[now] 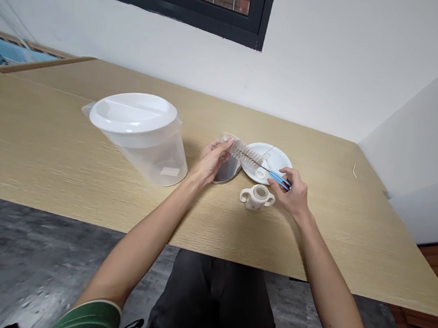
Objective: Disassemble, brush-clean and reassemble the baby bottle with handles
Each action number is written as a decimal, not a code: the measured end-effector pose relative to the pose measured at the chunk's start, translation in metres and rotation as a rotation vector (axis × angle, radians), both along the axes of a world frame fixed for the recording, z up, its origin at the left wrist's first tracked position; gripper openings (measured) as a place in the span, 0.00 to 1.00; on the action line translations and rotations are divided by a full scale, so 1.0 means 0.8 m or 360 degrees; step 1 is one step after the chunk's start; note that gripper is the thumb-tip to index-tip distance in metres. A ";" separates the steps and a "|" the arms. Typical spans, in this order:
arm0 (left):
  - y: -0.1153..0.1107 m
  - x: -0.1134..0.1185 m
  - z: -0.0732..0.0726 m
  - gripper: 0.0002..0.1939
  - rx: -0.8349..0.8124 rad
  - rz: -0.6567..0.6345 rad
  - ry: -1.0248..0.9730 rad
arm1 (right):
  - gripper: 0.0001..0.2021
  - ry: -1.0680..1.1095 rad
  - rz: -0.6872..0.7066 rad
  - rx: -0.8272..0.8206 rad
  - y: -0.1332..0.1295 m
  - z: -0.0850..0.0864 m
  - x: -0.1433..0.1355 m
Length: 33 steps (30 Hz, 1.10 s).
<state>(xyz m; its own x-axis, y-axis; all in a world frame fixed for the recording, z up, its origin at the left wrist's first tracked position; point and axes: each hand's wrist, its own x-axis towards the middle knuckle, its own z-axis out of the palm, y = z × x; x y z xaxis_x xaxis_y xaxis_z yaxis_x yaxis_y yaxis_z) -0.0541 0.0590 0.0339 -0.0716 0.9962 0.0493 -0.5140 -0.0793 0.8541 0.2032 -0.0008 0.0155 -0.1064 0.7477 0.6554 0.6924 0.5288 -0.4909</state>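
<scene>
My right hand (292, 191) grips the light-blue handle of a bottle brush (250, 155), which is held tilted above the table. My left hand (215, 158) is closed around the far end of its clear bristles, the thumb on top. Below the brush stand a round grey metal dish (226, 173), partly hidden by my left hand, and a white plate (282, 161) with small white parts and a thin wire-like piece on it. In front of the plate, close to my right hand, a small cream two-handled cup (254, 204) stands upright with its mouth uncovered.
A large translucent pitcher (147, 153) with a white lid stands on the wooden table (214, 224) left of my left hand. A small bent whitish strip (354, 170) lies at the right. Behind the table is a white wall (317, 65) with a dark-framed window.
</scene>
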 end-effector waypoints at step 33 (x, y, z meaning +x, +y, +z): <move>0.018 -0.015 -0.004 0.23 0.0112 0.0331 -0.0176 | 0.16 -0.0345 -0.0190 0.0371 0.013 -0.001 0.040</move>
